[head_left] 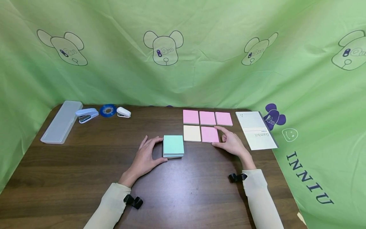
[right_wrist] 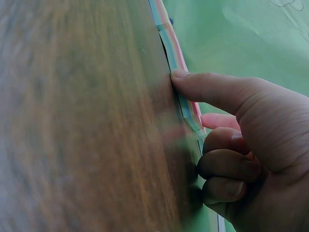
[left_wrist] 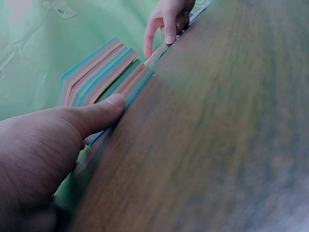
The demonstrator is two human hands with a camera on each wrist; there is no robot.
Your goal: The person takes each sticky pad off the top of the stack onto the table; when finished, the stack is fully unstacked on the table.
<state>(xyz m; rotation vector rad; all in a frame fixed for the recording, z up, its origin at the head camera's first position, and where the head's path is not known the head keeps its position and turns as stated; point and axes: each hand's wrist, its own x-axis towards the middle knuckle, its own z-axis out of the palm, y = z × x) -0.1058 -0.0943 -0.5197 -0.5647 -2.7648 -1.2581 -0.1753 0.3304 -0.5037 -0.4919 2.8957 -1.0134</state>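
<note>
In the head view, my left hand point(head_left: 143, 160) holds a stack of sticky note pads point(head_left: 173, 145) by its left side. The thumb lies at the near edge, the index finger at the far corner. The stack's top is mint green; its striped blue, pink and yellow layers point(left_wrist: 104, 72) show in the left wrist view. My right hand point(head_left: 232, 144) pinches a pink sticky note pad point(head_left: 209, 134) between thumb and index finger, its other fingers curled. This pad lies flat beside a cream pad point(head_left: 192, 133). Behind them is a row of pink pads point(head_left: 207, 118).
At the back left are a translucent case point(head_left: 62, 122), a light blue stapler point(head_left: 87, 114), a blue tape roll point(head_left: 107, 110) and a small white stapler point(head_left: 124, 112). A notebook point(head_left: 256, 130) lies near the table's right edge. Green curtain point(head_left: 200, 79) hangs behind the table.
</note>
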